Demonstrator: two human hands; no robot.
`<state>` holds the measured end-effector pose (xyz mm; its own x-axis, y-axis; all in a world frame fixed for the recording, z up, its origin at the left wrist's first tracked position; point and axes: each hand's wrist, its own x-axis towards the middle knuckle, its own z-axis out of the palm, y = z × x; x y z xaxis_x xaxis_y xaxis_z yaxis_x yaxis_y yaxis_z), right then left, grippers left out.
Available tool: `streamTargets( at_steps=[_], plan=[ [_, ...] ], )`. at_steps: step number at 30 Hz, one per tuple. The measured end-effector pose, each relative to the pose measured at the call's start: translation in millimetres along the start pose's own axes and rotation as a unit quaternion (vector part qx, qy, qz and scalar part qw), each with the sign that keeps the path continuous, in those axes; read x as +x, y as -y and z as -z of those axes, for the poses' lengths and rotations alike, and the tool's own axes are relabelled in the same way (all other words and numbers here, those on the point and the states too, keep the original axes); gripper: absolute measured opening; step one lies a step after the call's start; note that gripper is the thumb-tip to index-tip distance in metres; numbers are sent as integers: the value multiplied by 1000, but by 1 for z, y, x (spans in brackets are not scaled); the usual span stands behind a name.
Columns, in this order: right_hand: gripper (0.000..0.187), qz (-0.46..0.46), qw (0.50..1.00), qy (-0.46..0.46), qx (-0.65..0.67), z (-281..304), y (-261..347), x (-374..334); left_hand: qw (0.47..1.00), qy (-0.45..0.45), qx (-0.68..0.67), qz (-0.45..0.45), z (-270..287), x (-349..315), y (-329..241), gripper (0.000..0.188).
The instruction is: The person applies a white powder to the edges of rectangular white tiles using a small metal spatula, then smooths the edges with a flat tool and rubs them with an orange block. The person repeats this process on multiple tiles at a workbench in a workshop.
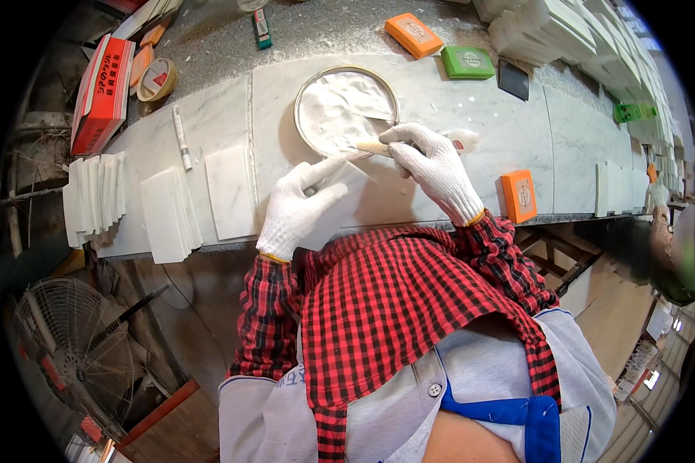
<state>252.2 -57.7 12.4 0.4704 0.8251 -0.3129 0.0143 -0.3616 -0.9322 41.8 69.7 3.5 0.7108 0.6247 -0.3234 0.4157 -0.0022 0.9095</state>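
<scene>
Materials and Surface Finish

On left glove (pixel 293 207) and right glove (pixel 434 166), appears as white knitted cloth, matt. On white tile (pixel 340 204), looks smooth and stone-like. On tool handle (pixel 373 147), looks matt; cannot be identified further. On round tin (pixel 296 116), shows metal with glossy rim. Across white filler (pixel 340 108), looks matt, soft and uneven. On veined slabs (pixel 510 131), resembles smooth stone, faintly glossy. On grey worktop (pixel 208 46), appears speckled, rough. On checked apron (pixel 386 301), looks like matt woven cloth.

view: head, left fisheye | from: head height | facing: down | range: near, over worktop (pixel 510 139)
</scene>
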Motion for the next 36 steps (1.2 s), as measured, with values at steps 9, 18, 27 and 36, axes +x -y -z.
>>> streamTargets(
  at_steps=[9,18,27,36],
  plan=[
    [23,23,999,2,-40,0,15,-10,998,25,-56,4,4,10,7,51],
    [20,99,988,-19,-116,-5,15,-10,999,43,-32,3,7,14,5,53],
    [19,146,976,-38,-159,-8,18,-10,997,64,-40,12,10,18,6,53],
    [18,195,960,-61,-191,-10,14,-9,996,75,-45,21,13,18,0,51]
  ],
)
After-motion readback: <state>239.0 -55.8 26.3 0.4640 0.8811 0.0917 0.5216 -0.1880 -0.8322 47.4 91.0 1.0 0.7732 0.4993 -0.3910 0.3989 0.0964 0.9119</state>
